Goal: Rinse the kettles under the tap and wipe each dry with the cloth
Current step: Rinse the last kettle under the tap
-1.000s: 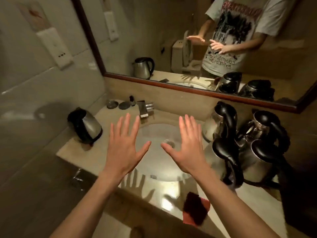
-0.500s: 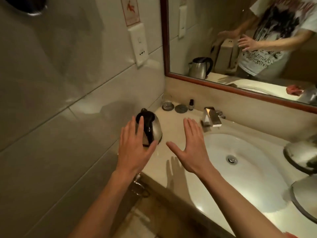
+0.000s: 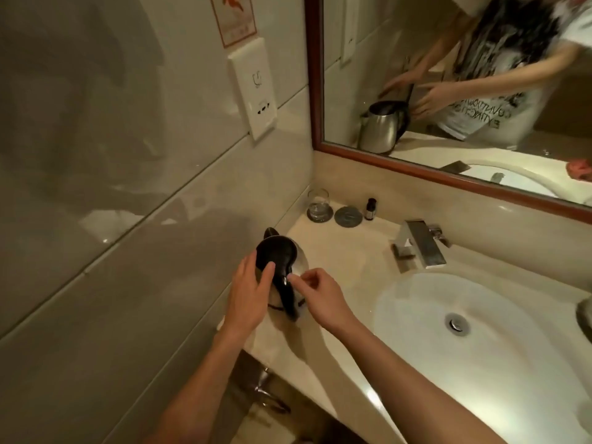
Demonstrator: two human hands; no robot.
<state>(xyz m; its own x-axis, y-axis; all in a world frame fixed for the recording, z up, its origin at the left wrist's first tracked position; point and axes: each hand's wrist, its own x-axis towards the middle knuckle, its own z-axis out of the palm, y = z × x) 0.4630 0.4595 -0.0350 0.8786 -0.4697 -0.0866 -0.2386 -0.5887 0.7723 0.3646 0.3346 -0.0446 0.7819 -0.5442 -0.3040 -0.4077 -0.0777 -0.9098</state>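
Left hand: half a second ago I had it spread flat in the air short of the kettle; now my left hand (image 3: 248, 294) rests on the kettle (image 3: 282, 267), fingers laid straight over the black lid, thumb on the near side.
Kettle: it stands upright on the worktop (image 3: 349, 267) by the left wall, left of the sink (image 3: 416, 302), handle turned toward me. It has not left its spot.
Right hand: it too hung open in the air; now my right hand (image 3: 317, 294) has its fingers curled in, fingertips at the top of the handle. I cannot tell whether it grips the handle or only touches it.
View: my head has swung left; the other kettles are almost out of view, only an edge showing at far right.
Tap: the tap (image 3: 419, 245) sits behind the sink, well apart from the kettle; I see no water running.
Meaning: I judge this the start of the first pick-up. Rinsing and wiping are not yet done.
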